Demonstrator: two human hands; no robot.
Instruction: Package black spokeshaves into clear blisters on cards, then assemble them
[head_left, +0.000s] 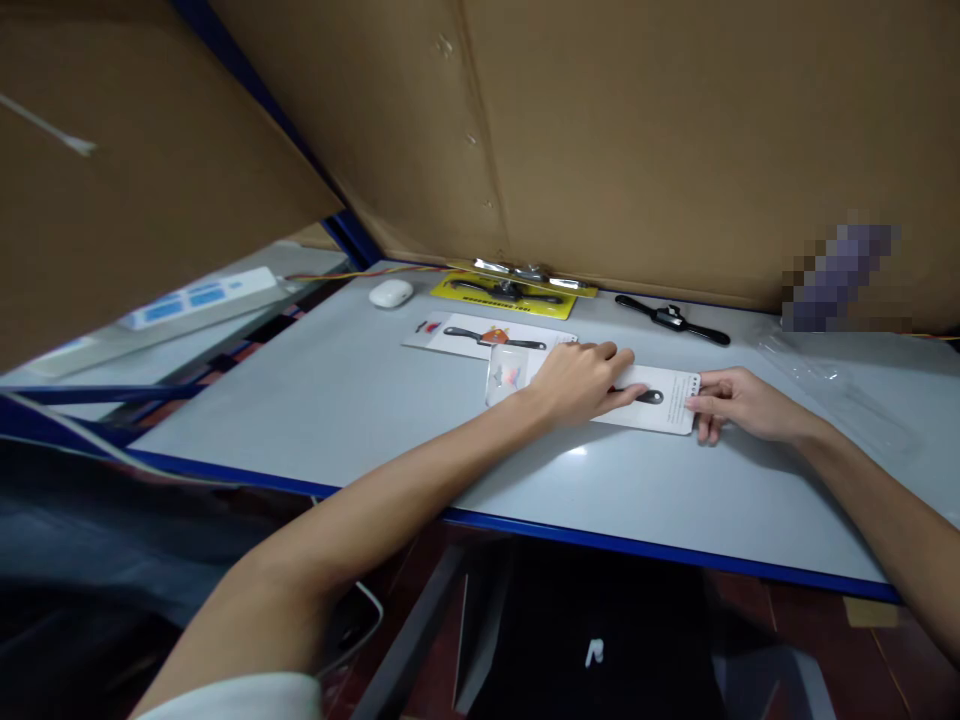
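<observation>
A white blister-card pack (679,402) with a black two-handled spokeshave on it lies on the grey table in front of me. My left hand (581,380) rests over its middle, fingers curled down onto it and thumb along the front, so much of the tool is covered. At the pack's right end, my right hand (739,402) pinches the card's edge between thumb and fingers. Just behind lies another white card (465,339) showing a similar spokeshave. Farther back are a yellow card (517,302) with a spokeshave and a loose black spokeshave (673,319).
A white earbud case (391,293) sits at the back left. Clear plastic wrapping (840,385) lies right of my right hand. Cardboard walls (637,140) border the table behind and left. A power strip (202,305) rests on the side surface. Below the table edge is a white earbud (594,652).
</observation>
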